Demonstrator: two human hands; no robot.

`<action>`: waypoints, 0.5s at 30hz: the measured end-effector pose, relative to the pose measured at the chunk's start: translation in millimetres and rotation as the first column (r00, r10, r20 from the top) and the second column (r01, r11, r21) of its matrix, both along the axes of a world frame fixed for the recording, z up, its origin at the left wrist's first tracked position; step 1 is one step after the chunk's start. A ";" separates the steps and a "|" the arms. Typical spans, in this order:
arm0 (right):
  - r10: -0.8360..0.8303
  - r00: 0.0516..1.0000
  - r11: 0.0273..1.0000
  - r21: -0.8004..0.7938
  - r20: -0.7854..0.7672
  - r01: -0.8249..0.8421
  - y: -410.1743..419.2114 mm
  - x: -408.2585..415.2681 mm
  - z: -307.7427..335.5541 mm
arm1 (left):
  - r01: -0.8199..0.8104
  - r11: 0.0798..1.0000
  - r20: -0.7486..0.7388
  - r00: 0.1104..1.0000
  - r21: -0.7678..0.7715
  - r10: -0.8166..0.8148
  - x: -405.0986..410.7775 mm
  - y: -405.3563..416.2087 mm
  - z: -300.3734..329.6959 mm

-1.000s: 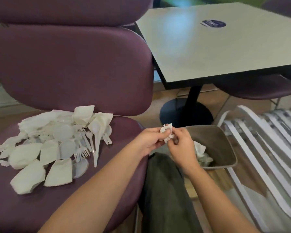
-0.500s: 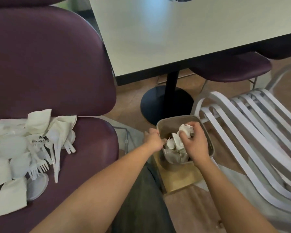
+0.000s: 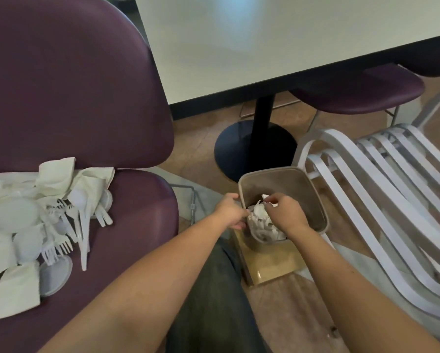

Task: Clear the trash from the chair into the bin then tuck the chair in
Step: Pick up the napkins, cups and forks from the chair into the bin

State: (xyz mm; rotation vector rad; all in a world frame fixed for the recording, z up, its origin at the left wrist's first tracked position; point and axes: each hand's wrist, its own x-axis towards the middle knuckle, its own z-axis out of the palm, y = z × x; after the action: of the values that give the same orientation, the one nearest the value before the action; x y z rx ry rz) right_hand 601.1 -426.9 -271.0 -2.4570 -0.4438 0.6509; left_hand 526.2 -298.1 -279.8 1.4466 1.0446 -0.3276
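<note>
A purple padded chair (image 3: 137, 225) at the left carries a pile of white trash (image 3: 35, 225): napkins, plastic forks, spoons and lids. A small grey bin (image 3: 313, 200) stands on the floor to its right, with crumpled white trash (image 3: 261, 221) inside. My left hand (image 3: 230, 211) is at the bin's left rim, with the thumb on the rim and the fingers curled round it. My right hand (image 3: 286, 212) hovers inside the bin's mouth just above the trash. Its fingers are loose and hold nothing.
A pale table (image 3: 264, 47) on a black pedestal base (image 3: 254, 149) stands behind the bin. A white slatted chair (image 3: 392, 187) lies close on the right, and another purple seat (image 3: 361, 93) sits under the table. The bin rests on a tan box (image 3: 272, 263).
Both hands carried a crumpled white piece from beside the chair over to the bin. My right hand has let it go into the bin, and my left hand settled on the rim.
</note>
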 end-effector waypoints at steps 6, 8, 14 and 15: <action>0.065 0.997 0.978 0.198 0.028 -0.070 47.1 -33.6 33.6 | -0.128 0.973 0.194 0.977 0.192 0.090 -25.1 29.8 27.4; 0.108 0.991 0.970 0.212 0.073 -0.121 64.3 -48.1 40.6 | -0.172 0.955 0.284 0.954 0.242 0.100 -44.7 45.3 38.6; 0.194 0.970 0.943 0.245 0.143 -0.225 117.3 -98.7 53.8 | -0.312 0.864 0.391 0.908 0.394 0.149 -118.6 94.9 57.4; 0.210 0.969 0.940 0.247 0.135 -0.238 127.7 -110.6 55.7 | -0.336 0.845 0.388 0.906 0.417 0.169 -134.3 104.8 58.3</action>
State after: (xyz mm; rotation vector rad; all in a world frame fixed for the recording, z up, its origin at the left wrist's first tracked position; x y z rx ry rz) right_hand 490.5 -299.1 -215.2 -2.2142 -0.8086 0.5149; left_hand 392.0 -193.3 -221.6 1.6935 1.0582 0.3967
